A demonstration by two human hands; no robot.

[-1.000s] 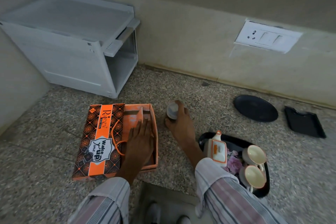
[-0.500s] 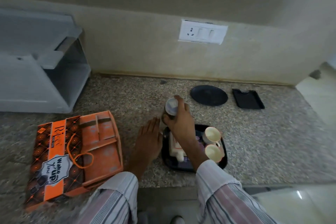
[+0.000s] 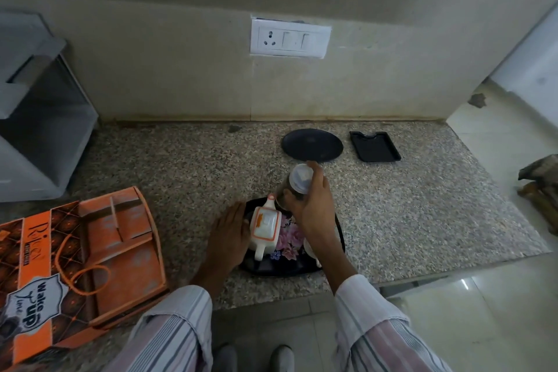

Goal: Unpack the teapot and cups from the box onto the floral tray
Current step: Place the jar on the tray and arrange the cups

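Note:
The black floral tray [image 3: 265, 269] lies on the granite counter near its front edge. On it stands a white teapot with orange trim [image 3: 265, 226]. My right hand [image 3: 311, 208] holds a small jar with a pale lid [image 3: 297, 181] above the tray's far edge; my forearm hides the cups, with only a white rim [image 3: 308, 248] showing. My left hand [image 3: 228, 235] rests flat with fingers together at the tray's left edge, beside the teapot. The open orange box [image 3: 120, 251] sits at the left, its compartments bare.
A round black plate [image 3: 312, 144] and a small black rectangular tray [image 3: 375, 146] lie near the back wall. A white rack [image 3: 33, 106] stands at the far left. A switch socket [image 3: 290, 38] is on the wall. The counter ends at the right.
My right hand has carried the jar from beside the box over to the tray. My left hand left the box and came to rest at the tray's left edge. The camera turned right.

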